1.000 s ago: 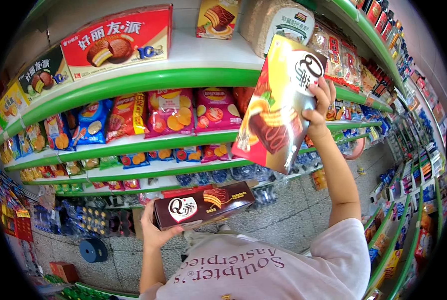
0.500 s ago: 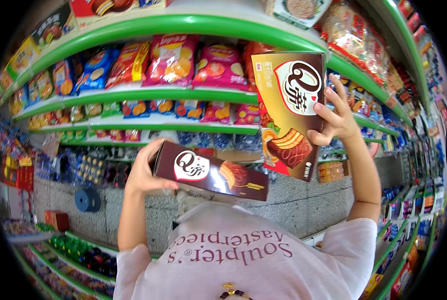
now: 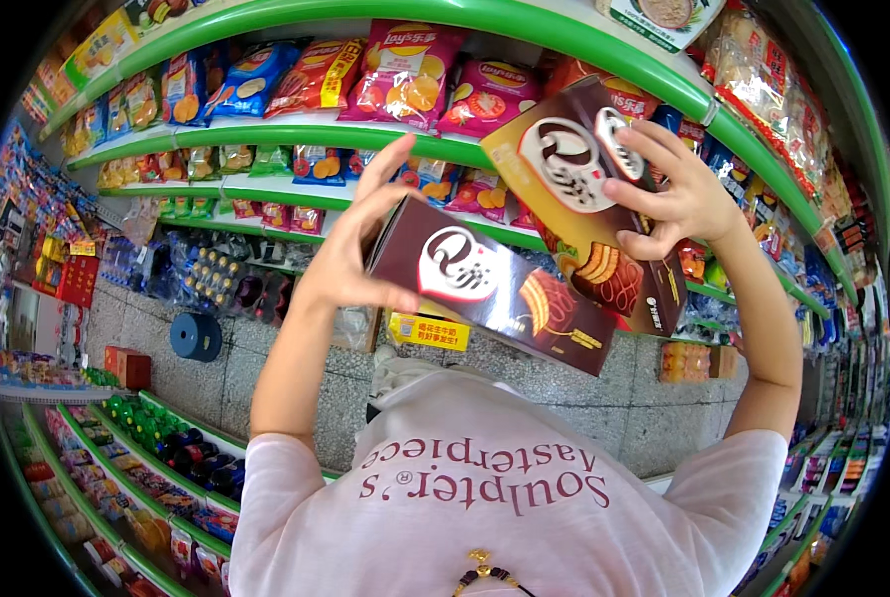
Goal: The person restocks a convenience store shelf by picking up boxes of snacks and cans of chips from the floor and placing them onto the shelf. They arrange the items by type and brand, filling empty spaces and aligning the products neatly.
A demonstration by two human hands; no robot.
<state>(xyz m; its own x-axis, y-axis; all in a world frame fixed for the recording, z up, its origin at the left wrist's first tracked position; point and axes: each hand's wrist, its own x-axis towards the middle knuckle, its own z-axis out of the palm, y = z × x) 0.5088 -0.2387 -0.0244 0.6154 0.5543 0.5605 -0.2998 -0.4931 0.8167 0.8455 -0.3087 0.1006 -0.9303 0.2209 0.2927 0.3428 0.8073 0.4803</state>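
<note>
My left hand (image 3: 350, 254) grips the end of a dark brown box of chocolate cakes (image 3: 510, 294), thumb along its lower front edge and fingers behind its upper edge. The box slants down to the right, its long narrow side toward me. My right hand (image 3: 679, 189) pinches a second box of chocolate cakes (image 3: 556, 164), gold and brown with a cake picture, by its right side. This one is tilted, with its broad face and part of a narrow brown side visible. The left box overlaps the lower part of the right box; I cannot tell whether they touch.
Ahead are green-edged shelves (image 3: 296, 131) with bags of potato chips (image 3: 405, 75) in several colours. More shelves (image 3: 156, 448) with bottles stand at the lower left. On the tiled floor are a round blue stool (image 3: 196, 337) and a red-brown carton (image 3: 127, 367).
My left hand has moved right and up with its box, bringing it over the other box's lower part. The right box has tilted and turned, showing more of its narrow side. The view has shifted.
</note>
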